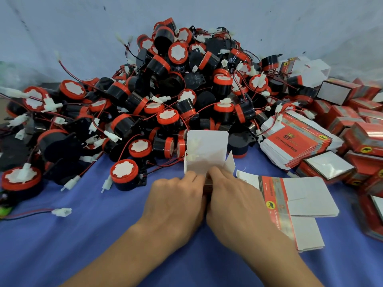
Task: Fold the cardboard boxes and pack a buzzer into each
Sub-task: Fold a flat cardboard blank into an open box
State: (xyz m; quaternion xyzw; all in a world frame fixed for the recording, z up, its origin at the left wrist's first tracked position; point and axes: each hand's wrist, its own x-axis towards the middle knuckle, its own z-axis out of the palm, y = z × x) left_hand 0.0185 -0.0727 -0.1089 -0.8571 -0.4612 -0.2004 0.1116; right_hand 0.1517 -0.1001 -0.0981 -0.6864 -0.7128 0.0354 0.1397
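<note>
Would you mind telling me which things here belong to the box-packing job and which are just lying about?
Job in hand: half-folded box, held by left hand and right hand; buzzer pile; stack of flat boxes; folded boxes.

Lying about: loose connector lead; green object at the left edge.

A heap of buzzers (pixel 165 96) blocked the far side of the tabletop (pixel 93 235). Stacked flat cartons (pixel 296 141) and folded boxes (pixel 364 137) crowded the right edge. Open room lay along the near edge and near-left corner, crossed only by one loose wire (pixel 61 212).
</note>
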